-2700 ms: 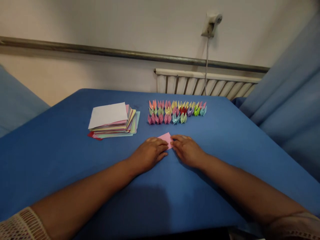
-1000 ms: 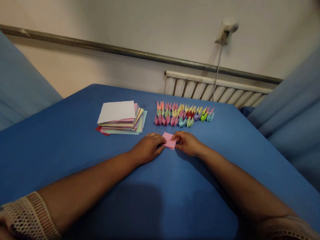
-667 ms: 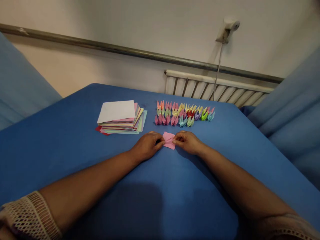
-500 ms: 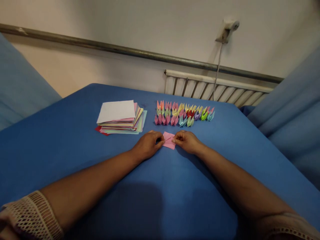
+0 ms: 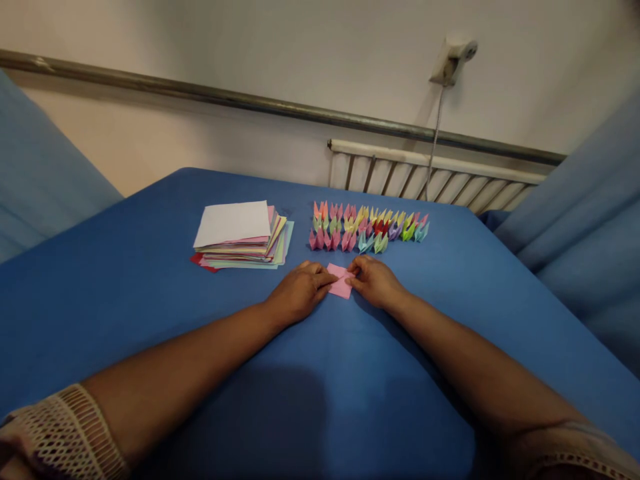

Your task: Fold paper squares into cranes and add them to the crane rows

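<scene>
while the left hand (image 5: 301, 291), its grip unclear, touches the folded pink paper (image 5: 340, 283), the right hand (image 5: 376, 283) grasps the paper's right edge.

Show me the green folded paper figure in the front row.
The pale green figure at the right end; the others there are pink figures and a light-blue one.
</scene>
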A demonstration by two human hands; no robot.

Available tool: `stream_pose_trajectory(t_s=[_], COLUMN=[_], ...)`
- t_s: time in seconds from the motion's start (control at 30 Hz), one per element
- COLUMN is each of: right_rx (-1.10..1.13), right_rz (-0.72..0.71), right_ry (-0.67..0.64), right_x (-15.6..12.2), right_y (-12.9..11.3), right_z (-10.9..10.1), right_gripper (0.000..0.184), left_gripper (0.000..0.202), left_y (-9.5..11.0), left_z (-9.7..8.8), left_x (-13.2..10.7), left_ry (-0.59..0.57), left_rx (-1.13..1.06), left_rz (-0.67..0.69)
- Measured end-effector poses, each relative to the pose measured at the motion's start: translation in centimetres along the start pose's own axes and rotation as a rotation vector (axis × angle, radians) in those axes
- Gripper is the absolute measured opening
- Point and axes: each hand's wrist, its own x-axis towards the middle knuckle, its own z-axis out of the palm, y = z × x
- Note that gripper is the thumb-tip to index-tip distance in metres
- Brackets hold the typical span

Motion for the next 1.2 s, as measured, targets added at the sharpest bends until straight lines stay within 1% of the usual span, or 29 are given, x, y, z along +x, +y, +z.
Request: stream_pose_trajectory(t_s=[0.07,0.17,0.27,0.33,0.4,0.47,0.57,0.7,0.77,0.83,0.9,1.03,1.1,1.2], right_rx=[-0.013,-0.025,-0.07,-0.086,-0.077,-0.06,-0.049,-0.034,-0.004,0.014,0.015,-0.009,-0.031,-0.038], right_rz=[-0.044,-0.182,-0.298,-0.341,-0.365,-0.348,-0.247,-0.071,-0.027,-0.028,-0.037,-0.072,-0.139,-0.249], right_ry=[0.013,-0.004,-0.065,-0.104,-0.109,-0.096,-0.087,-0.141,-0.174,-0.204,-0.212,-0.193,-0.202,-0.187], right_x=[0.0,0.0,0.0,0.1,0.1,0.1,-0.1,-0.7,-1.0,-1.2,-1.2,-1.0,-0.8,-0.6], right_y=[0.1,0.4,0.8,1.0,1.0,0.8,0.0,-1.5,-2.2,-2.6,-2.6,-1.8,-1.3,-0.8], right_z=[-0.1,-0.2,-0.3,-0.4,-0.5,-0.6,-0.7,-0.6,-0.5,-0.4,-0.4,-0.8,-1.1,-1.5], right_gripper=[0.02,0.028,0.028,0.028,0.027,0.025,0.024,0.018,0.014,0.01,0.01,0.019,0.022,0.025], left_gripper=[0.028,0.025,0.024,0.023,0.022,0.022,0.022,0.021,0.021,0.021,0.023,0.028,0.03,0.027], left_y=[0.1,0.2,0.2,0.3,0.3,0.3,0.0,-0.4,-0.3,0.2,1.0,2.4,2.4,1.8], left_z=[-0.1,-0.2,-0.4,-0.6,-0.8,-1.0,-1.3,-1.7,-1.7,-1.7,-1.6,-1.2,-1.0,-0.9], left_x=[0.0,-0.1,-0.2,-0.2,-0.2,-0.1,0.0,0.2,0.2,0.0,-0.4,-1.2,-1.4,-1.3], left_ry=[-0.007,-0.029,-0.033,-0.04,-0.046,-0.043,-0.034,-0.032,-0.031,-0.045,-0.073,-0.091,-0.09,-0.094], left_rx=[0.009,0.03,0.072,0.111,0.152,0.186,0.226,0.253,0.236,0.205,0.176,0.166,0.163,0.167], left_rz=[0.009,0.027,0.056,0.088,0.12,0.141,0.155,0.125,0.113,0.122,0.139,0.116,0.116,0.149])
